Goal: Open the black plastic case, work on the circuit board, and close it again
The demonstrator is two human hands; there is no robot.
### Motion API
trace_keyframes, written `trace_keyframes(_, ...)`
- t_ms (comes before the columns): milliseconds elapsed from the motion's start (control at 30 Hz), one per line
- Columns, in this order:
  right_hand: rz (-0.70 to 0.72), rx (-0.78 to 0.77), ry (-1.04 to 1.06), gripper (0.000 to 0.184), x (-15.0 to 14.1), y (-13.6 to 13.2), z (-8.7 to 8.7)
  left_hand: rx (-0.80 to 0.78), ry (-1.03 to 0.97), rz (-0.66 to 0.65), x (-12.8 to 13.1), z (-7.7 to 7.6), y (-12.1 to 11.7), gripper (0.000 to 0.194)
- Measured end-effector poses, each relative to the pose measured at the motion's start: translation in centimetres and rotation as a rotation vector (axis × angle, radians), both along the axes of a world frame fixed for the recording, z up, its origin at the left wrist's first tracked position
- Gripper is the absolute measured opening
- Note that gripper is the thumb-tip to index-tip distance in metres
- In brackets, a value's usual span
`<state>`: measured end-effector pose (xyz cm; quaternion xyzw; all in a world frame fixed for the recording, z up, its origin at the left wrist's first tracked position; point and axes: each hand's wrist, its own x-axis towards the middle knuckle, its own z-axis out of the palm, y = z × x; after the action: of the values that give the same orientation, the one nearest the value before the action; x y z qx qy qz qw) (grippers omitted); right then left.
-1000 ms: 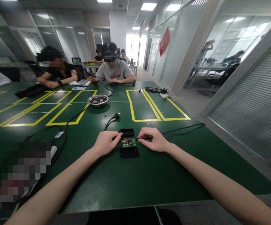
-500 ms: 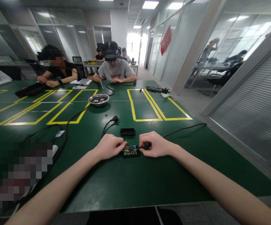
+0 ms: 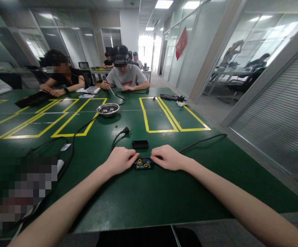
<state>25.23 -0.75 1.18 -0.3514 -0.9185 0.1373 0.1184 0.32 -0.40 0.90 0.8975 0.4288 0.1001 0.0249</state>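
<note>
A small green circuit board with copper-wound coils sits in a black plastic case half on the table before me. At its left end, my left hand is closed, thumb and fingers pinching the plug cord where it meets the board. From there the cord runs back to a black plug. My right hand is closed at the right end, on the black output cable; the fingers hide the exact grip. The other case half lies just beyond, its hollow side up.
A metal bowl with small metal parts stands farther back. Yellow tape marks the green table. A folded black tripod-like item lies far right. A power strip, partly blurred out, is left. Two co-workers sit opposite.
The circuit board has moved toward me and down into the near case half, both hands moving with it. My right hand's fingers have shifted in to the case's right end.
</note>
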Motion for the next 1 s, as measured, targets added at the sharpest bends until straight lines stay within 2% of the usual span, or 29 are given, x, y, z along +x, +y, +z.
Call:
trace_keyframes(233,-0.117,-0.012,-0.131,0.029,-0.1,0.2,0.4,-0.067,0.066,0.213,-0.2,0.6,0.4,0.042)
trace_keyframes(333,-0.158,0.018,-0.174,0.029,-0.4,0.0,0.4,-0.109,0.088,0.257,0.0,1.1,0.3,0.043)
trace_keyframes(500,-0.206,0.077,-0.219,0.030,-1.0,-0.2,0.2,-0.130,0.086,0.243,0.1,1.2,0.0,0.044)
trace_keyframes(700,-0.216,0.182,-0.215,0.027,-1.4,-0.1,0.2,-0.012,0.040,0.208,-0.2,0.0,0.5,0.044)
trace_keyframes(867,-0.298,0.238,-0.227,0.028,-1.9,0.5,-0.1,0.041,-0.044,0.259,-0.8,-0.2,1.3,0.033)
trace_keyframes(933,-0.323,0.240,-0.230,0.029,-2.1,0.7,-0.3,0.028,-0.106,0.233,-1.0,-0.2,1.5,0.030)
trace_keyframes(1000,-0.325,0.241,-0.219,0.030,-2.1,0.9,-0.4,0.030,-0.182,0.145,-1.2,-0.3,1.4,0.035)
